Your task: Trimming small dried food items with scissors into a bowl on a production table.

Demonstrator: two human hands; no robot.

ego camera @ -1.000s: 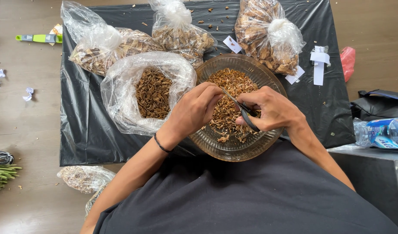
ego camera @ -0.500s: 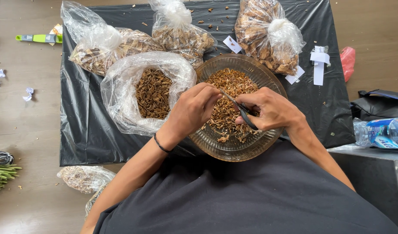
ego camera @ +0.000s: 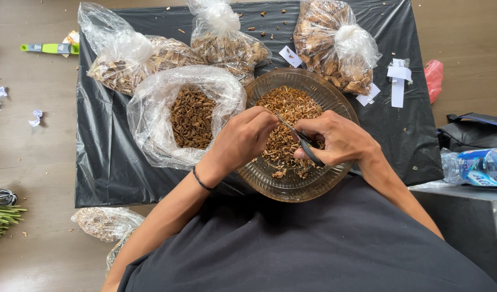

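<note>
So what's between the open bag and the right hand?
In the head view, the left hand lies between the open bag and the right hand, over the bowl's near rim; the scissors point toward it.

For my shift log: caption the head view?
Right hand works scissors beside left hand over glass bowl.

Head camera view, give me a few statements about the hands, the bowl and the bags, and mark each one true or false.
1. The right hand holds scissors over the glass bowl. True.
2. The open bag lies right of the bowl. False: it lies left of it.
3. Three tied bags lie beyond the bowl. True.
4. The bowl is empty. False: it holds brown dried pieces.
5. The left hand wears a dark wristband. True.
</note>
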